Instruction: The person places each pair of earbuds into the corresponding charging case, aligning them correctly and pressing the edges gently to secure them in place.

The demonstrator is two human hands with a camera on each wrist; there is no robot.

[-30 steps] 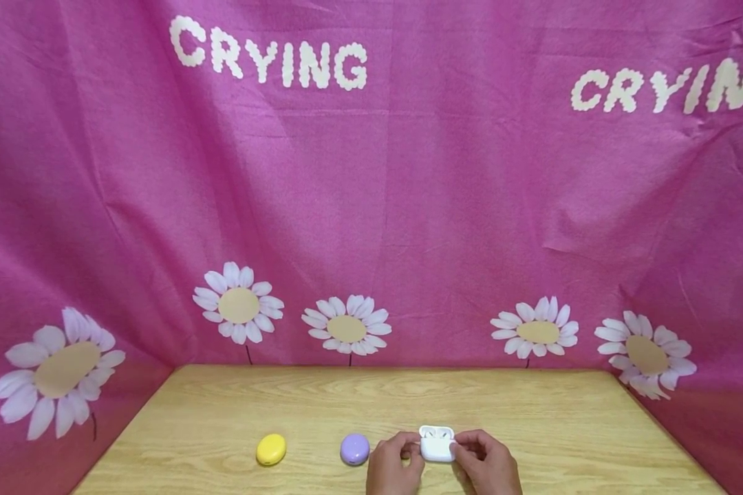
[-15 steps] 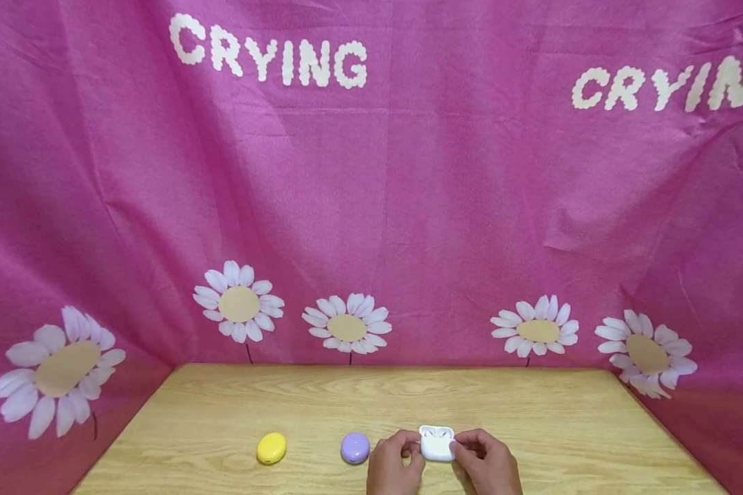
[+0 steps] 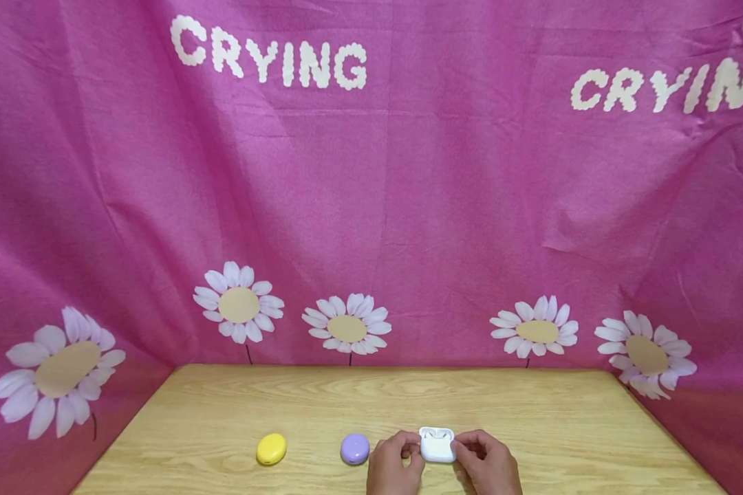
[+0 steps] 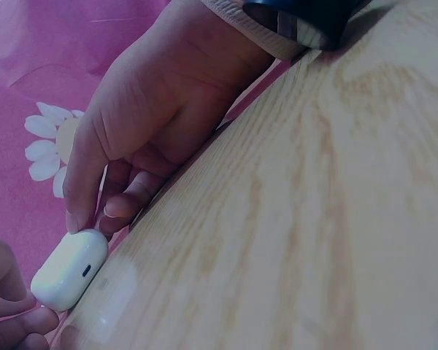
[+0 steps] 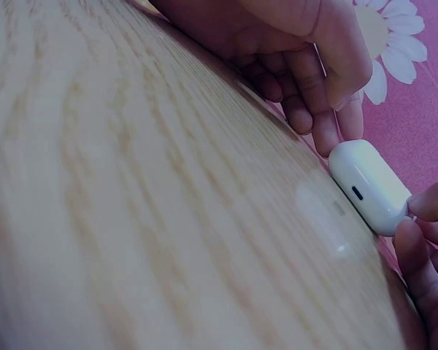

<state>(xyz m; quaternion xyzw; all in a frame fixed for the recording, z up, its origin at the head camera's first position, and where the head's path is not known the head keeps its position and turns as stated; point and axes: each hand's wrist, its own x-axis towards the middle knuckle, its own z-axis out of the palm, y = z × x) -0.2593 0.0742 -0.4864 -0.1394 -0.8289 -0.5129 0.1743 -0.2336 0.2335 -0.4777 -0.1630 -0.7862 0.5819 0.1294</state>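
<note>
A white earbud case [image 3: 437, 450] stands on the wooden table with its lid raised, and the tops of the earbuds show inside. My left hand [image 3: 396, 464] grips its left end by the fingertips. On the right end, my right hand [image 3: 488, 462] pinches it with the thumb in front and the fingers behind. Both wrist views show the smooth underside of the case [image 4: 71, 270], with a small dark charging port. In the right wrist view the right hand [image 5: 299, 65] reaches in from the top, its fingertips at the near end of the case.
Left of my hands lies a glossy purple pebble-shaped case [image 3: 355, 449], close to the left hand. Farther left is a similar yellow one [image 3: 271, 449]. A pink cloth [image 3: 433, 206] with daisies and lettering hangs behind and beside the table [image 3: 322, 392].
</note>
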